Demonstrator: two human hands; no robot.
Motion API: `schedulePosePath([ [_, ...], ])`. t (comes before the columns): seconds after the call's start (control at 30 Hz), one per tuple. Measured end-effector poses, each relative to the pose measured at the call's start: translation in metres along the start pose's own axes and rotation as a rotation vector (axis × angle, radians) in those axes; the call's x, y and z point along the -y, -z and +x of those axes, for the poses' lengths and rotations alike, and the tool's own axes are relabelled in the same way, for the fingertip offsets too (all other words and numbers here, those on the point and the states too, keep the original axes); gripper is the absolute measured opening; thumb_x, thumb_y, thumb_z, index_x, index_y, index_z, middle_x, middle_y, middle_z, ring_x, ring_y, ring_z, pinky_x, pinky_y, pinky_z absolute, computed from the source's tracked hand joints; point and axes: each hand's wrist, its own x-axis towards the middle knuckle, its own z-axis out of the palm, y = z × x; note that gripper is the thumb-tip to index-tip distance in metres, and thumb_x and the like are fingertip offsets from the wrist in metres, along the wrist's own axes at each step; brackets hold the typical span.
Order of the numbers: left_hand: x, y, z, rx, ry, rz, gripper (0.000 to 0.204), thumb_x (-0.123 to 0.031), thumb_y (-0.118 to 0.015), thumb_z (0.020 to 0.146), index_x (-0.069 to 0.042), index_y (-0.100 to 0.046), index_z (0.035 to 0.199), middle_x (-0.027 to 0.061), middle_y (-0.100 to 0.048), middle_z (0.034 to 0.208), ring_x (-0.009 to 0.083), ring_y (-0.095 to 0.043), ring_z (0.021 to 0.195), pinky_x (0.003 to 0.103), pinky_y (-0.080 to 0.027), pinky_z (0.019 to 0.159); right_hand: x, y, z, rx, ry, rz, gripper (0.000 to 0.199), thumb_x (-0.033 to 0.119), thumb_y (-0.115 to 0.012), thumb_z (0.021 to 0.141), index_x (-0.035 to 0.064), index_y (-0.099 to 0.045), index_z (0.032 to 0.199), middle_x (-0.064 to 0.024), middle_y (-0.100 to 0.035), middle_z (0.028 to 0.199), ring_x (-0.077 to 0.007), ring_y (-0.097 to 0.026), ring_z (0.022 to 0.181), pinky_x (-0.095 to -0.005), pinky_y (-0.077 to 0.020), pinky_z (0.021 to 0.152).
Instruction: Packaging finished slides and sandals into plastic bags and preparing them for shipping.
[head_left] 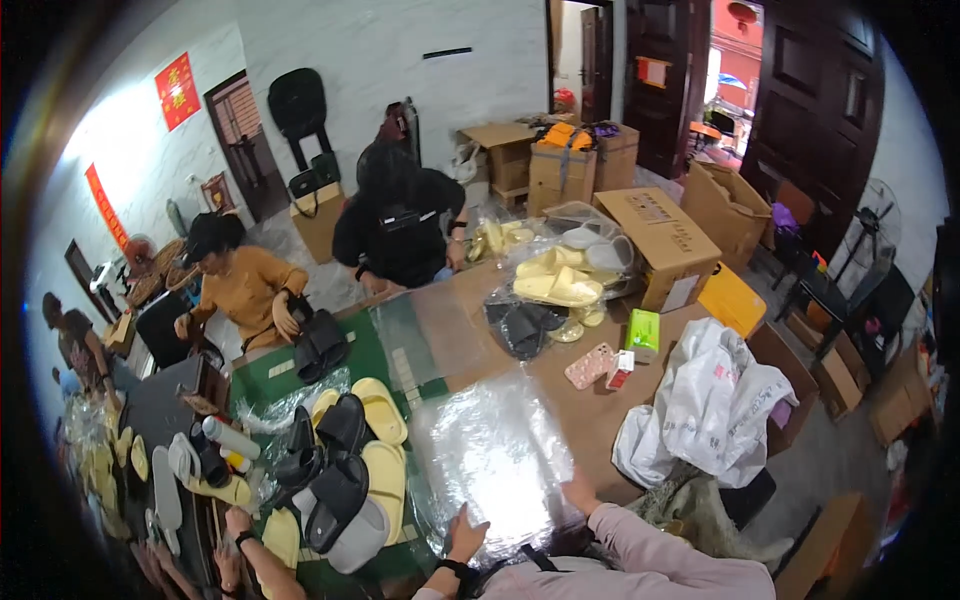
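Note:
A stack of clear plastic bags (pixel 495 450) lies flat on the brown table in front of me. My left hand (pixel 465 533) grips its near edge at the lower left. My right hand (pixel 580 492) holds the near right corner. Both arms wear pale pink sleeves and come in from the bottom edge. Left of the bags, a pile of black and yellow slippers (pixel 345 450) rests on a green mat (pixel 262 385).
A person in black (pixel 395 225) and a person in orange (pixel 245 285) work at the far side. Another person's hand (pixel 237 522) reaches in at the lower left. Bagged yellow slippers (pixel 555 275), cardboard boxes (pixel 665 245), a phone (pixel 588 365) and a white bag (pixel 715 400) lie to the right.

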Motion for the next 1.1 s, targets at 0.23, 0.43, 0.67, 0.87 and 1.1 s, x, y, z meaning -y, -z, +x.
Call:
schedulePosePath([
  [0.23, -0.002, -0.014, -0.014, 0.06, -0.126, 0.084, 0.07, -0.027, -0.06, 0.075, 0.0, -0.03, 0.132, 0.0353, -0.037, 0.119, 0.0465, -0.038, 0.112, 0.046, -0.034, 0.095, -0.007, 0.027, 0.012, 0.104, -0.086, -0.367, 0.051, 0.025, -0.06, 0.071, 0.0036, -0.045, 0.114, -0.0212, -0.056, 0.106, -0.0358, -0.053, 0.101, -0.0413, -0.0425, 0.084],
  [0.43, 0.0, 0.013, -0.029, -0.01, 0.022, 0.149, 0.06, -0.025, -0.059, 0.076, -0.002, -0.038, 0.127, 0.033, -0.032, 0.125, 0.0465, -0.038, 0.112, 0.048, -0.036, 0.093, 0.038, 0.024, -0.016, -0.057, -0.07, -0.53, 0.079, 0.024, -0.066, 0.066, 0.0017, -0.028, 0.131, -0.026, -0.045, 0.121, -0.0417, -0.042, 0.113, -0.048, -0.0348, 0.092],
  [0.67, -0.018, 0.074, -0.036, -0.414, -0.269, 0.003, 0.051, -0.012, -0.06, 0.075, -0.001, -0.041, 0.122, 0.027, -0.036, 0.124, 0.0448, -0.04, 0.109, 0.047, -0.035, 0.091, 0.071, 0.005, -0.038, 0.053, 0.585, -0.549, 0.064, 0.019, -0.064, 0.066, 0.007, -0.042, 0.125, -0.0203, -0.041, 0.125, -0.0384, -0.042, 0.11, -0.0483, -0.034, 0.091],
  [0.87, -0.025, 0.141, -0.032, -0.927, -0.247, 0.024, 0.055, -0.001, -0.058, 0.071, 0.001, -0.038, 0.122, 0.0256, -0.032, 0.126, 0.0414, -0.032, 0.116, 0.045, -0.026, 0.099, 0.046, -0.045, -0.052, 0.732, 0.676, -0.621, 0.043, 0.025, -0.058, 0.076, 0.0126, -0.051, 0.116, -0.016, -0.046, 0.123, -0.0375, -0.05, 0.102, -0.0433, -0.0438, 0.085],
  [1.1, 0.044, 0.206, -0.024, -1.229, 0.065, -0.053, 0.073, -0.004, -0.06, 0.072, 0.0, -0.021, 0.133, 0.0264, -0.024, 0.131, 0.0436, -0.028, 0.12, 0.047, -0.024, 0.1, 0.042, -0.045, -0.063, 0.733, 0.655, -0.664, 0.042, 0.024, -0.049, 0.081, 0.0138, -0.047, 0.121, -0.0143, -0.04, 0.129, -0.0361, -0.048, 0.108, -0.0488, -0.0433, 0.084],
])
